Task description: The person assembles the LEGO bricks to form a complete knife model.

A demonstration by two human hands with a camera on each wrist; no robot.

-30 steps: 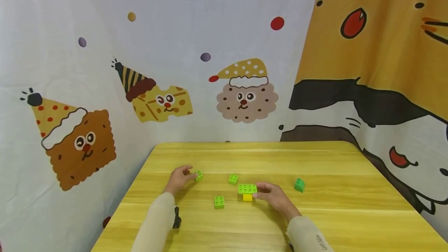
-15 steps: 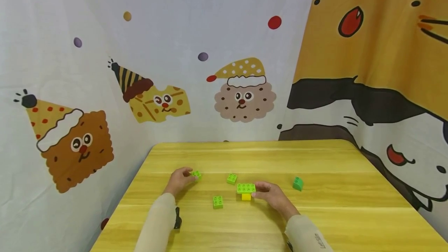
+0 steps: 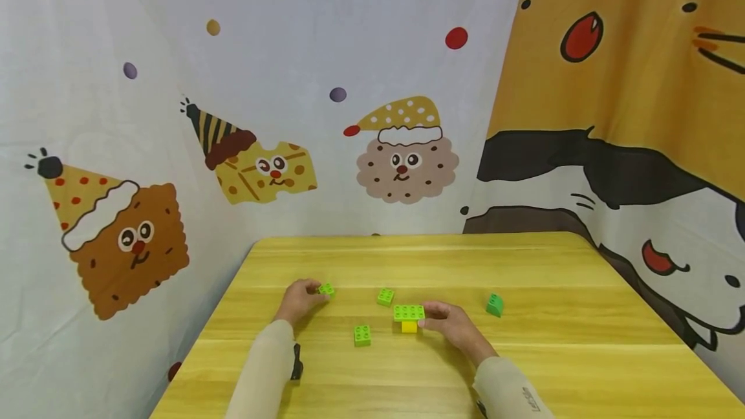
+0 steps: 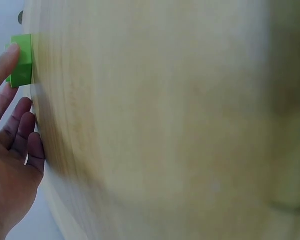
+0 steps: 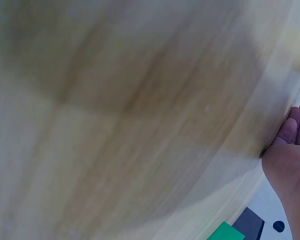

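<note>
My left hand (image 3: 299, 301) pinches a small lime green building block (image 3: 326, 290) between thumb and index finger at the left of the table. In the left wrist view the thumb lies across this block (image 4: 23, 60), and the other fingers are loosely bent. At the centre, my right hand (image 3: 456, 325) grips the right end of a stack. On top of it is a long lime green block (image 3: 409, 313), set on a yellow block (image 3: 409, 326). The right wrist view shows part of the right hand (image 5: 290, 150); its fingertips are cut off by the frame edge.
Two loose lime green blocks lie between the hands, one farther back (image 3: 385, 297) and one nearer (image 3: 362, 335). A darker green sloped block (image 3: 495, 305) stands right of the right hand. The wooden table (image 3: 559, 277) meets a printed curtain (image 3: 326, 31) behind.
The left hand has closed in on the left lime green block and drawn it slightly, covering more of it. The right hand and the stack stay in place; the view shifted a little.
</note>
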